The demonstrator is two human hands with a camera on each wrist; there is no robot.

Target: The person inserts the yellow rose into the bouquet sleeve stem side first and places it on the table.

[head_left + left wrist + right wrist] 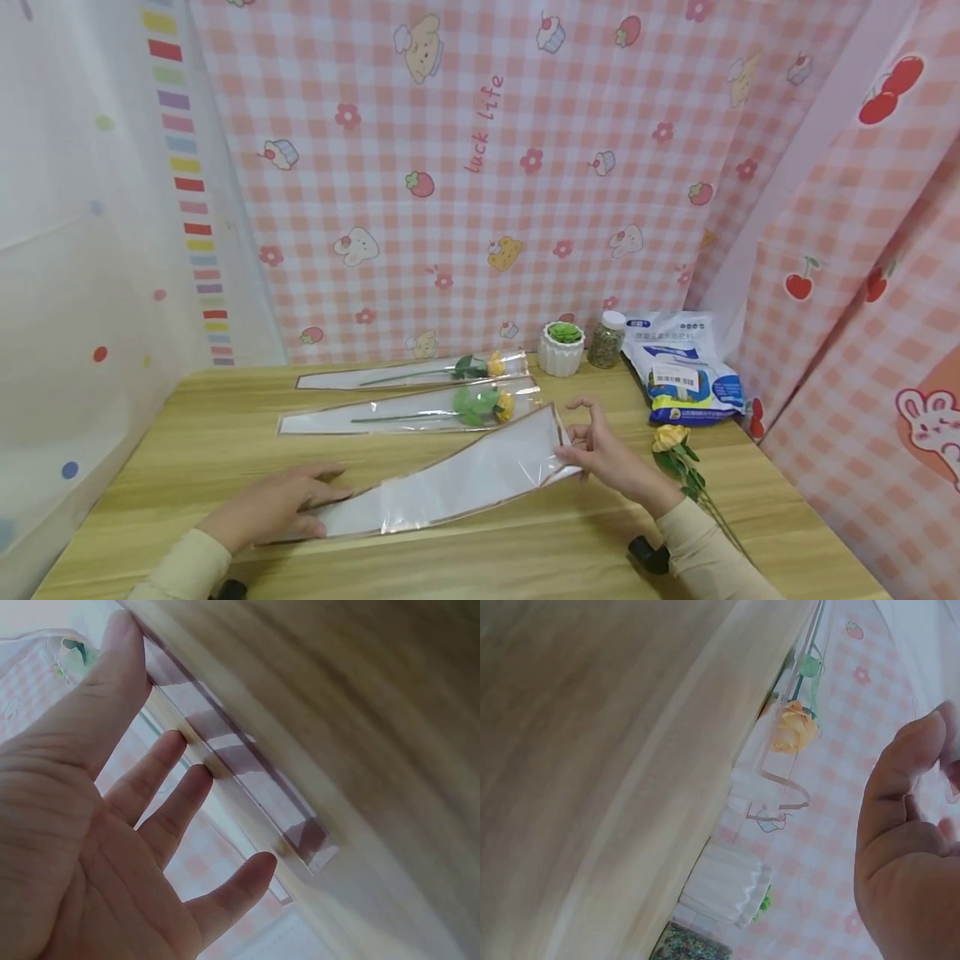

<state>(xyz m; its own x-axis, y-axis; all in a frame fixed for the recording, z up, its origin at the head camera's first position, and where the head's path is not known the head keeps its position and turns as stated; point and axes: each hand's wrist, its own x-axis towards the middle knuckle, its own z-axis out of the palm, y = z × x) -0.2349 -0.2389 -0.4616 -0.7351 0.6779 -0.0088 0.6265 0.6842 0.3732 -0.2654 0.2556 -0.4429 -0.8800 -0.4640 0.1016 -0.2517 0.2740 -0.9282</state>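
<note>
An empty clear flower sleeve [457, 483] with a brown edge slants across the front of the table, its wide end raised to the right. My right hand [615, 458] pinches that wide end by the opening, thumb against index finger. Over the narrow end lies my left hand [270, 504], its fingers spread and fairly straight. In the left wrist view the thumb [124, 667] touches the sleeve's edge and the fingertips reach its other side. Only part of my right hand [904, 847] shows in the right wrist view.
Behind lie two sleeves [300, 423] [322, 382], each holding a yellow rose. A loose yellow rose [670, 437] lies by my right forearm. Along the back stand a white succulent pot [560, 358], a white-capped jar [606, 346] and a printed bag [682, 375].
</note>
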